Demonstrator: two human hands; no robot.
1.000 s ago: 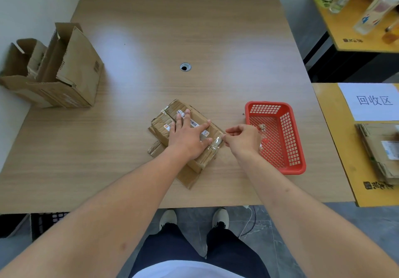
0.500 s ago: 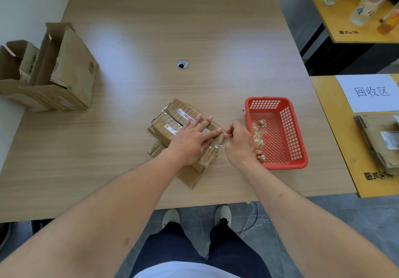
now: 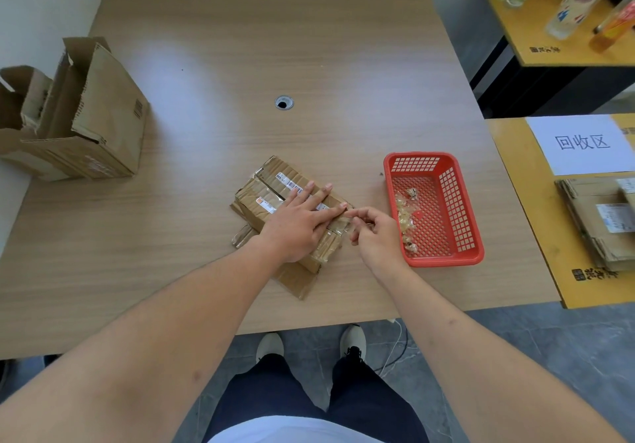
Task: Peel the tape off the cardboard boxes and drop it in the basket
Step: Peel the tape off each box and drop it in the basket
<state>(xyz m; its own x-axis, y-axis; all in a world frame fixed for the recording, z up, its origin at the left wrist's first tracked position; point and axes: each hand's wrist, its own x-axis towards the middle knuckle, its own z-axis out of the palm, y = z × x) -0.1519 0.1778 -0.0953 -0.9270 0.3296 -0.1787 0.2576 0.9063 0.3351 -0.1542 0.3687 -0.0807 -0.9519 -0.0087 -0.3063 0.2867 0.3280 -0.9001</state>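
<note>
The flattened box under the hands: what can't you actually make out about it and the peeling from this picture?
Head view only:
- Flattened box: its middle is hidden under the left hand.
- Tape: clear and thin; whether the right hand has a strip pinched is too small to tell.
- Labels on the box: print too small to read.
- Red basket: scraps inside are a crumpled blur; no count possible.

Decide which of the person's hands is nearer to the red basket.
The right. The right hand is just beside the red basket, close to its near-left wall, picking at tape on the flattened cardboard box. The left hand presses flat on that box, farther away.
</note>
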